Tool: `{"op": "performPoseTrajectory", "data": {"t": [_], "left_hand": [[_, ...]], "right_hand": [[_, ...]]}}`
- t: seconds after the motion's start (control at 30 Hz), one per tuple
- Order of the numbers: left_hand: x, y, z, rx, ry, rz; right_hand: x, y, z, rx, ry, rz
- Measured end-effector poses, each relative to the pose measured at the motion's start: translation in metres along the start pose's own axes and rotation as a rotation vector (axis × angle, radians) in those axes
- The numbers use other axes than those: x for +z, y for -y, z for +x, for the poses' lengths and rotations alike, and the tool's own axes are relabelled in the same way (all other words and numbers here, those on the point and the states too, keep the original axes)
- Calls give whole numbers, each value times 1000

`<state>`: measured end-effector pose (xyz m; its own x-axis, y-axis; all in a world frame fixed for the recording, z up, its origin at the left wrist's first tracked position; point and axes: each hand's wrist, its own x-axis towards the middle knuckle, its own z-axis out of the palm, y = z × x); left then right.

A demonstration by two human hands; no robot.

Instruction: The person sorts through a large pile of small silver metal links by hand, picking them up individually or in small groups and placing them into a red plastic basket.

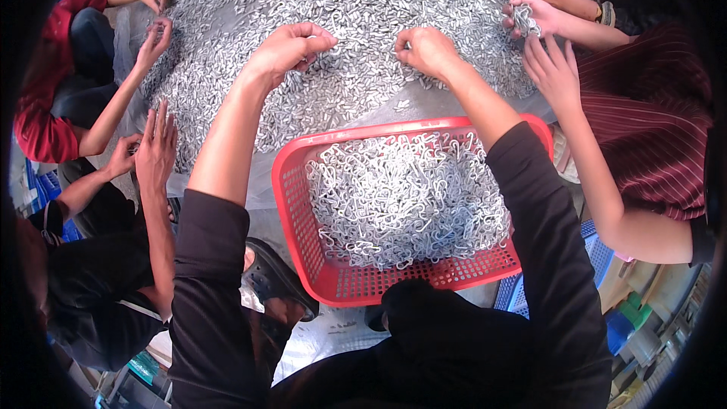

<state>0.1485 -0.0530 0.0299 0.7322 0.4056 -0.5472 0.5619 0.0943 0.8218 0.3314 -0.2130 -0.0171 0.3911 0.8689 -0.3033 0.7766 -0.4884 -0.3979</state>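
Head view: two black sleeves run up from the lower edge, on either side of a dark lap.
Shoe: black clog, on the floor left of the basket.
Basket: red, slotted plastic, between the forearms; the right sleeve crosses its right end.
Hooks: a pile of bent silvery wire hooks inside the basket, tangled, lying below its rim.
Left hand: beyond the basket, over the heap's near part — thumb and fingertips pressed together; I cannot tell whether a piece sits between them.
Right hand: apart from the left one, level with it — fingers curled toward the thumb; whether they pinch anything, I cannot tell.
Heap: small silvery pieces, spread wide under and past both hands, on a translucent sheet.
Left side: a co-worker's upright hand nearer; farther up, a red-sleeved co-worker's hand at the heap's edge.
Right side: a striped-clothed co-worker's hand; just past it, a palm carrying a silvery clump.
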Motion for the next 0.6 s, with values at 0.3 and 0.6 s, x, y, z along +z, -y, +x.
{"op": "performPoseTrajectory", "data": {"t": [0.3,0.6], "left_hand": [[46,-18,-103,704,730,545],[-22,-31,-38,102,83,263]], "right_hand": [[-73,46,-55,-267,515,211],[-126,60,-37,-199,321,329]]}}
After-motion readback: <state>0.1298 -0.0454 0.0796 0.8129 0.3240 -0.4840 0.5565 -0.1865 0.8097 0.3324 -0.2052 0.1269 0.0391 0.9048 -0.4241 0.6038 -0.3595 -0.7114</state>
